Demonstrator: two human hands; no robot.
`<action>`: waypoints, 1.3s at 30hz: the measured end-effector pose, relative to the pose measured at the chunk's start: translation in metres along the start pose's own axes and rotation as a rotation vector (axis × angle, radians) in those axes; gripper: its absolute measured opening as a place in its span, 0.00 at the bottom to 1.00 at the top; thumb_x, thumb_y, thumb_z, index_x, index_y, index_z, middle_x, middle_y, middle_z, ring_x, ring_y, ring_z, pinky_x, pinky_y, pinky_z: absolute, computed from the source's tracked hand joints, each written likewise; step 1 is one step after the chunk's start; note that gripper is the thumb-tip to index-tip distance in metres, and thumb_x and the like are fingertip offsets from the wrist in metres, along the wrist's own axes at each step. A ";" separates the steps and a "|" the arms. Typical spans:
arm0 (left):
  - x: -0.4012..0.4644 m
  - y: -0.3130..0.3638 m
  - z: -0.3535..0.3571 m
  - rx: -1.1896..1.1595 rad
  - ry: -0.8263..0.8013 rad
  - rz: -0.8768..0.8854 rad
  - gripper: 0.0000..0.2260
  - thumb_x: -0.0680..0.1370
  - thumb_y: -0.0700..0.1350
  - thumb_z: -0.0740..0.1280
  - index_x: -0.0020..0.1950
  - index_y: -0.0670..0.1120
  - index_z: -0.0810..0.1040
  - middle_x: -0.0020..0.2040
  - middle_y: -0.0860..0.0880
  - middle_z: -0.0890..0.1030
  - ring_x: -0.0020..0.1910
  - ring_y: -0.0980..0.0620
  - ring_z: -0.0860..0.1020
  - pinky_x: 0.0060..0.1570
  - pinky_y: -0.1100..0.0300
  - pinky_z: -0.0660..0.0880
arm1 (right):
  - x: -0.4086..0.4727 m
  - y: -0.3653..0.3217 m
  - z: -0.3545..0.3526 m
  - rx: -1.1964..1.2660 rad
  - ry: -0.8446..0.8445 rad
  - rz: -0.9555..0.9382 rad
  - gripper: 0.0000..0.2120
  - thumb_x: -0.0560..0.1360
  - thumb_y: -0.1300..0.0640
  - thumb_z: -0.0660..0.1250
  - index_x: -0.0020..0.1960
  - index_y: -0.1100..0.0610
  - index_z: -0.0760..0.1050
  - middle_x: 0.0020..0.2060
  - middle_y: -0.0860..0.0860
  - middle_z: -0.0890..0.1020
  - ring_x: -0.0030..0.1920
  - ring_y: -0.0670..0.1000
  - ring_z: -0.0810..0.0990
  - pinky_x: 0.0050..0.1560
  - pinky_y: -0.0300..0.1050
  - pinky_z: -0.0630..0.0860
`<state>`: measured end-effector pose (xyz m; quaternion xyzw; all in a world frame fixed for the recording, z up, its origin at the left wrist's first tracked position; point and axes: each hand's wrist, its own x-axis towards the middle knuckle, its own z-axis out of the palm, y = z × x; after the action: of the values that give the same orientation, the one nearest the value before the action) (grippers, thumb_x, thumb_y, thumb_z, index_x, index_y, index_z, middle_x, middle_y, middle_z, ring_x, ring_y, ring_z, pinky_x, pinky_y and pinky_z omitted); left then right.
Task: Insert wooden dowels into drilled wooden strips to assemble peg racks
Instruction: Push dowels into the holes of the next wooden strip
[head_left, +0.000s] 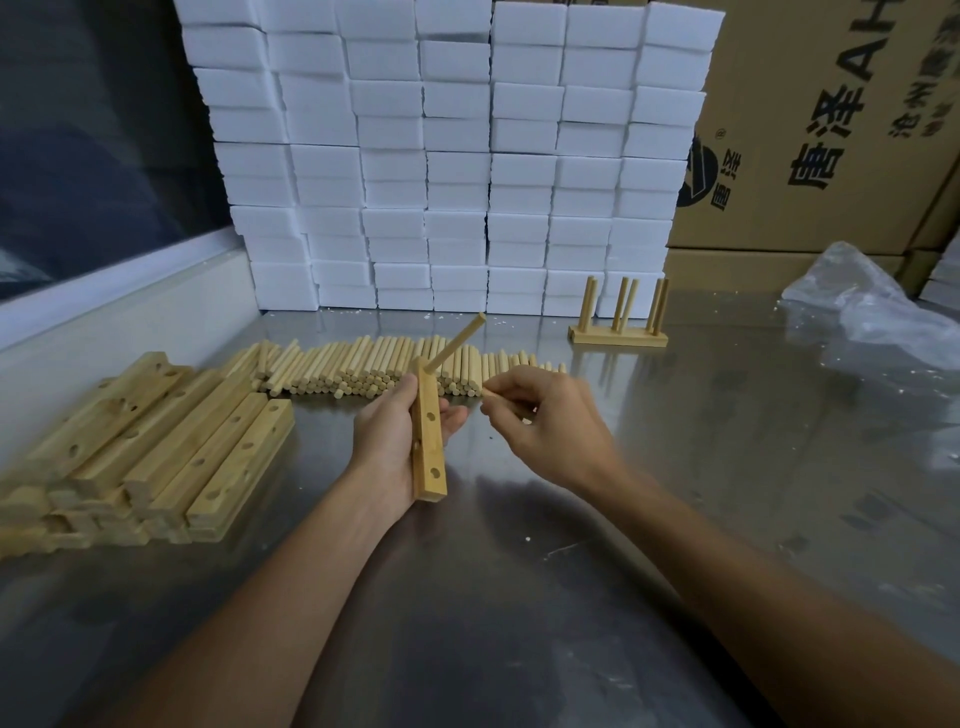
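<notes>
A: What is seen nearest the lens?

B: Two bare forearms are stretched over the steel table (675, 441), entering from six o'clock. Beyond them, the largest thing is the wall of white foam blocks (452, 156) at twelve o'clock, with cardboard cartons (810, 130) at two o'clock.

A: And the stock for the work?

B: A heap of drilled strips (150, 447) is piled at nine o'clock. A row of loose dowels (374, 371) is laid just beyond the hands, at about eleven to twelve o'clock. One finished rack (618, 322) is stood at one o'clock, and crumpled plastic film (872, 312) is left at three o'clock.

A: How are the hands occupied?

B: A single strip (428, 441) is gripped upright at centre by the left hand (389, 441), fingers curled behind it. One dowel (457, 340) is already seated in its top hole, slanting toward one o'clock; two lower holes are seen vacant. A second dowel (491, 395) is pinched by the right hand (545, 421) just beside the strip; only its tip is shown.

A: Which step is judged to be in hand?

B: The second peg's insertion. The pinched dowel's end would need to be aligned with the middle hole and pressed in squarely while the strip is braced.
</notes>
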<state>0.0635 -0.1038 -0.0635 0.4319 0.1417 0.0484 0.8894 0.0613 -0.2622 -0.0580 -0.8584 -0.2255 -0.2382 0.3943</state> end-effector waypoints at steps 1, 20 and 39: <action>0.000 0.000 0.000 0.012 0.003 0.006 0.11 0.82 0.45 0.66 0.50 0.36 0.79 0.33 0.42 0.81 0.33 0.44 0.84 0.31 0.58 0.80 | 0.000 0.000 0.000 0.011 -0.011 0.011 0.08 0.77 0.59 0.70 0.54 0.59 0.82 0.41 0.44 0.83 0.41 0.38 0.81 0.47 0.31 0.78; -0.001 -0.004 0.004 0.160 0.021 0.012 0.15 0.82 0.50 0.65 0.60 0.40 0.81 0.40 0.45 0.79 0.33 0.49 0.77 0.29 0.59 0.73 | 0.006 -0.033 0.001 -0.393 -0.202 -0.254 0.07 0.77 0.49 0.67 0.50 0.49 0.83 0.43 0.43 0.82 0.41 0.48 0.79 0.37 0.48 0.77; 0.006 -0.006 0.005 0.139 0.066 0.051 0.09 0.81 0.46 0.67 0.44 0.44 0.81 0.30 0.47 0.77 0.27 0.51 0.75 0.23 0.63 0.72 | 0.018 -0.040 0.003 -0.626 -0.288 -0.368 0.06 0.77 0.55 0.64 0.48 0.48 0.80 0.44 0.44 0.80 0.47 0.50 0.79 0.31 0.43 0.68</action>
<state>0.0706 -0.1098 -0.0661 0.4943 0.1631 0.0754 0.8505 0.0533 -0.2327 -0.0267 -0.9070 -0.3454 -0.2392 0.0284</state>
